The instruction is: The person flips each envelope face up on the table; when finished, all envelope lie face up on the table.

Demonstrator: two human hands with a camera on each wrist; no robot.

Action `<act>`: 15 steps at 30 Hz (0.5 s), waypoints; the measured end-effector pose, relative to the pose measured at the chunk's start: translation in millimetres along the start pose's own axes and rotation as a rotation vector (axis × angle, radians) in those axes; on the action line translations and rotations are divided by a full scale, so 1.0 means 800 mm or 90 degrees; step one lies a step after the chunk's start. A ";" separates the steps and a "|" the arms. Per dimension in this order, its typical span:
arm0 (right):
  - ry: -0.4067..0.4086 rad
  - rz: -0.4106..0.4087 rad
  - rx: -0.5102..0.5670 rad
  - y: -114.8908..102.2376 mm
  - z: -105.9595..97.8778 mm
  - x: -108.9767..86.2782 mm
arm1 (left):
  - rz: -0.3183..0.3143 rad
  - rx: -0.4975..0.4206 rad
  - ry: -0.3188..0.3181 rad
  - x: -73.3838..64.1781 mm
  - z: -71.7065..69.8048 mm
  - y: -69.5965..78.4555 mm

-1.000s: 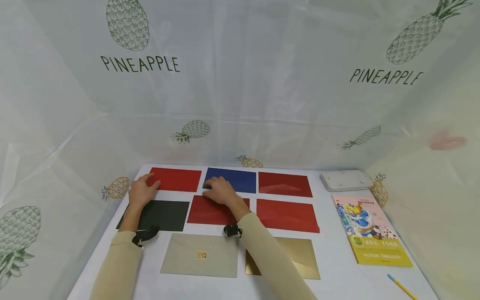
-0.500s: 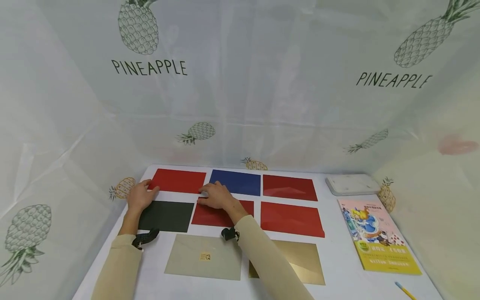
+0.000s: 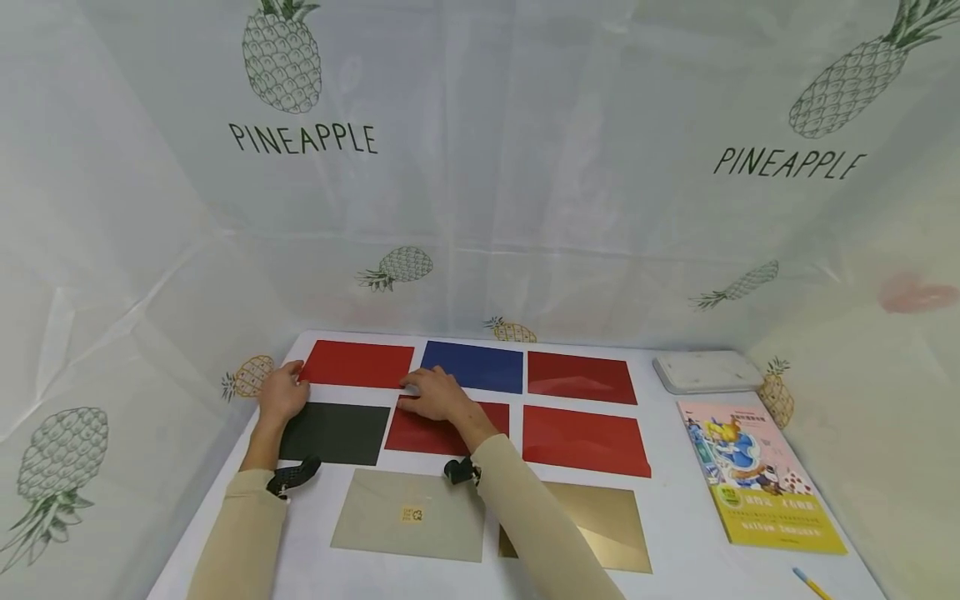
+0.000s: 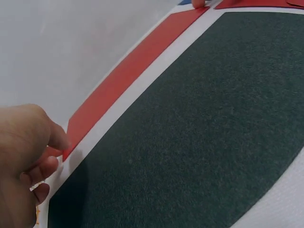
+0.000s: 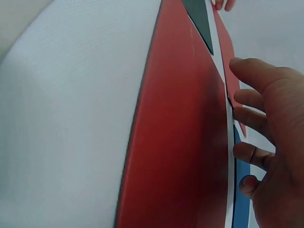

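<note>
My left hand (image 3: 281, 394) is at the left edge of a flat red rectangle (image 3: 360, 364) in the back row. In the left wrist view, the fingertips of the left hand (image 4: 23, 156) are right at that red rectangle's near corner (image 4: 71, 145), the fingers loosely bent. At the same rectangle's right end is my right hand (image 3: 435, 394), its fingers spread and slightly curved. It reaches over a darker red rectangle (image 3: 480, 429) and overlaps a blue one (image 3: 480, 367). A dark green rectangle (image 3: 333, 433) lies just in front of the left hand.
Two more red rectangles (image 3: 581, 377) (image 3: 585, 440) lie to the right. In front are a grey one (image 3: 375, 517) with a sticker and a gold one (image 3: 615, 525), partly under the right sleeve. At the right are a white case (image 3: 705, 371), a book (image 3: 761, 475) and a pencil (image 3: 810, 583).
The left hand has shifted left, off the back-left red rectangle to its edge. The right hand has moved left from the blue rectangle to the red one's right end. The head view turned slightly.
</note>
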State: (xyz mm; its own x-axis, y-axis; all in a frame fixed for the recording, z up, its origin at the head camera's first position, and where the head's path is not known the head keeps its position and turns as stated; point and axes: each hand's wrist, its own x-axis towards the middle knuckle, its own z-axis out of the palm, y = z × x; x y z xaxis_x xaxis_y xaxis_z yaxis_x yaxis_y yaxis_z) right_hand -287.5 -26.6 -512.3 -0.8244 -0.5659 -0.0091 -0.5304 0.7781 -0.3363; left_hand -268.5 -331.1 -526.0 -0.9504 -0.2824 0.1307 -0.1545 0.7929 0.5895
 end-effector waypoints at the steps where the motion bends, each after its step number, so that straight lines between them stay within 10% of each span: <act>1: 0.002 0.000 0.004 0.001 0.000 0.000 | 0.000 -0.003 0.002 0.000 0.000 -0.001; 15: 0.017 0.009 0.041 0.008 0.003 0.004 | 0.115 -0.101 0.146 0.003 0.002 -0.014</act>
State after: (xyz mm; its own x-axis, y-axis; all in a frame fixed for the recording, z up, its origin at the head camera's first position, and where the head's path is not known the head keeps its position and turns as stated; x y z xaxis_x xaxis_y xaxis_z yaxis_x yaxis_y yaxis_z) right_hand -293.1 -24.6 -517.0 -0.8374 -0.5465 0.0102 -0.5053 0.7668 -0.3959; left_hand -269.2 -339.6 -533.8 -0.8701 -0.2739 0.4097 0.0719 0.7519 0.6553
